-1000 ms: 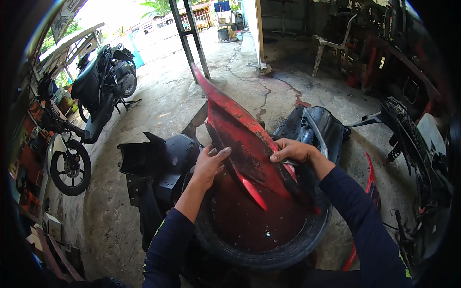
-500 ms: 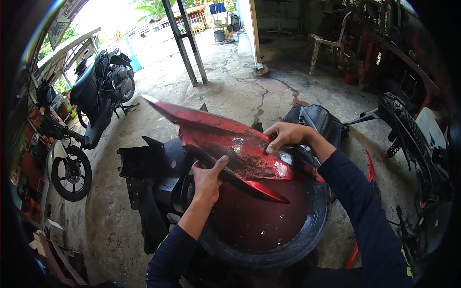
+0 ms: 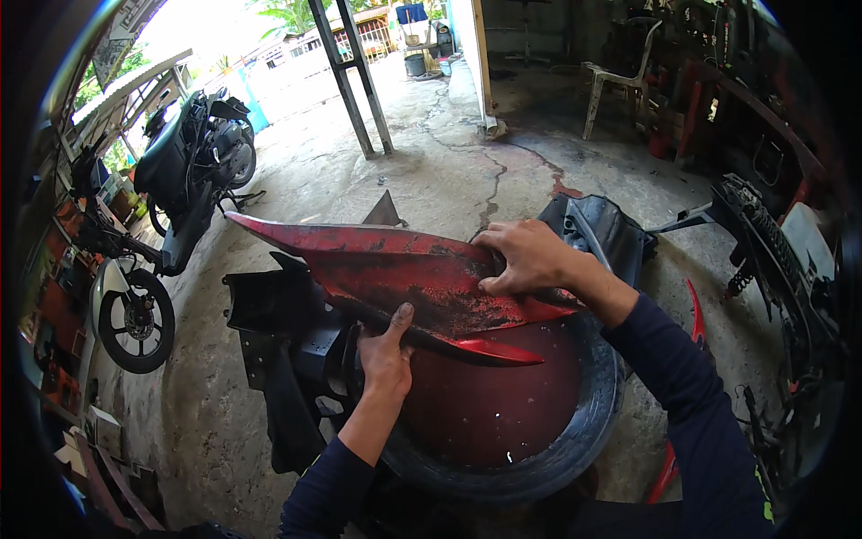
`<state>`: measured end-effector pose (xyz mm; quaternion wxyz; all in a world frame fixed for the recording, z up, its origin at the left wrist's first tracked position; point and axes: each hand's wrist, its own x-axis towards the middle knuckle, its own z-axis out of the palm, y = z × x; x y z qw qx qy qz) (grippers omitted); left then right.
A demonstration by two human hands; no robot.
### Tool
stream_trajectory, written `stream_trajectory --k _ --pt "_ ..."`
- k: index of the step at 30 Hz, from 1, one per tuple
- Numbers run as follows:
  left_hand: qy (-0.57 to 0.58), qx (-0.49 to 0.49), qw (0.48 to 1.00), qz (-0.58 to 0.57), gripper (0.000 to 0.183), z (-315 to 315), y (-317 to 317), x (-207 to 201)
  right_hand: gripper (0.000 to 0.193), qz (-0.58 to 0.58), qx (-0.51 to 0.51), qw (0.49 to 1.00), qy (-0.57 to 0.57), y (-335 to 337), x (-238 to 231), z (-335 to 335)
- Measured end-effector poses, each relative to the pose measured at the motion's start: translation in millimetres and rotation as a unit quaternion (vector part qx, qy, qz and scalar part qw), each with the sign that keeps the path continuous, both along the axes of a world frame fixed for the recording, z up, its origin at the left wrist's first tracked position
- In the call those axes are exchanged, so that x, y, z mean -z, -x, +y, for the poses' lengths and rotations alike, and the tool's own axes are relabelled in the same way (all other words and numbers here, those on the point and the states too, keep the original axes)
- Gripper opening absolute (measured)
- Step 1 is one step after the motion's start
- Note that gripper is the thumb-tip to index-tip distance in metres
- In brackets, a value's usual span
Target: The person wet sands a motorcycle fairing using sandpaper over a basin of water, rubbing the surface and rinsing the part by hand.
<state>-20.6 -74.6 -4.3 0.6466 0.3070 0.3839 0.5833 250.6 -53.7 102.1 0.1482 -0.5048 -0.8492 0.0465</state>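
Observation:
A red motorcycle fairing panel [image 3: 395,269], streaked with dark dirt, is held tilted in both hands above a round black basin [image 3: 600,395]. Reddish-brown water [image 3: 494,404] with small pale specks fills the basin. My left hand [image 3: 386,355] grips the panel's lower near edge, thumb on top and fingers hidden underneath. At the upper right edge, my right hand [image 3: 525,260] is closed round the panel, its fingertips curled over the rim. The panel's pointed end reaches out to the far left, and a narrow red tip hangs over the water.
Black plastic motorcycle panels [image 3: 278,310] lie left of the basin, and another dark panel [image 3: 620,229] lies behind it. Slim red trim [image 3: 694,314] rests at the right. A motorcycle [image 3: 180,171] stands at the left, a partly stripped frame [image 3: 754,242] at the right, a plastic chair [image 3: 620,81] farther back.
The fairing panel has swung slightly left and tipped, its pointed end now lower and farther left. My right hand has shifted a little up and left with it.

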Motion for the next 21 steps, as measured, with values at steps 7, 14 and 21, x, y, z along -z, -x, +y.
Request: stream_trajectory --k 7,14,21 --pt "0.037 -0.004 0.999 0.039 0.072 -8.8 -3.6 -7.3 0.065 -0.026 -0.001 1.0 -0.014 -0.6 4.2 1.6" --pt "0.024 -0.018 0.999 0.043 0.061 -15.9 -5.8 -7.2 0.066 0.0 -0.015 1.0 0.002 -2.5 9.5 3.3" --pt "0.063 -0.065 0.996 0.001 0.035 -36.9 -3.4 -11.6 0.106 -0.041 -0.003 0.999 0.013 -35.4 6.9 -16.1"
